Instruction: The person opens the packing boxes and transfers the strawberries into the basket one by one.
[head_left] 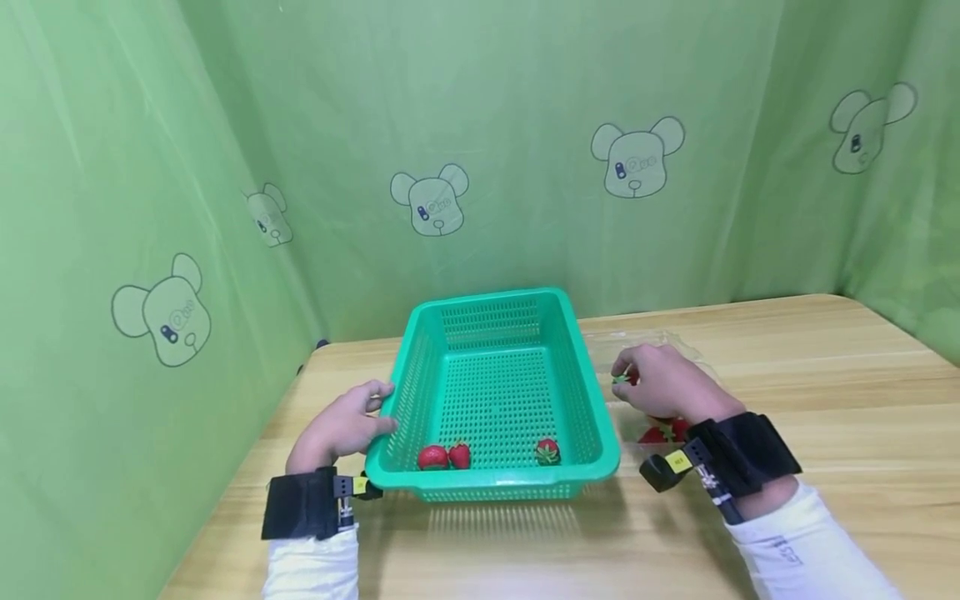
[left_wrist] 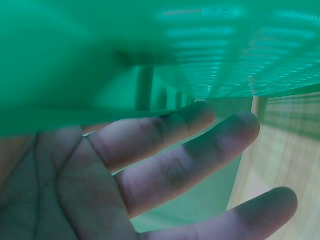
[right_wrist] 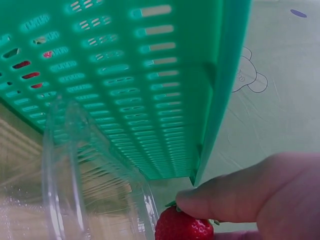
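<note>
A green plastic basket [head_left: 495, 400] with slotted walls stands on the table, several strawberries inside near its front wall, including one strawberry [head_left: 547, 451] at the right. My left hand [head_left: 347, 423] holds the basket's left rim, thumb and index finger at the edge; in the left wrist view the other fingers [left_wrist: 175, 170] stretch along the outside, under the rim. Right of the basket, my right hand [head_left: 667, 382] pinches a red strawberry [right_wrist: 182, 225] by its leafy top. That hand is above a clear plastic box [head_left: 626, 342], where more strawberries [head_left: 663, 432] lie partly hidden under the wrist.
The wooden table [head_left: 825, 400] extends to the right and in front of the basket. Green curtains [head_left: 525, 125] with mouse-head prints hang behind and at both sides. The clear box's wall [right_wrist: 70, 165] stands close beside the basket.
</note>
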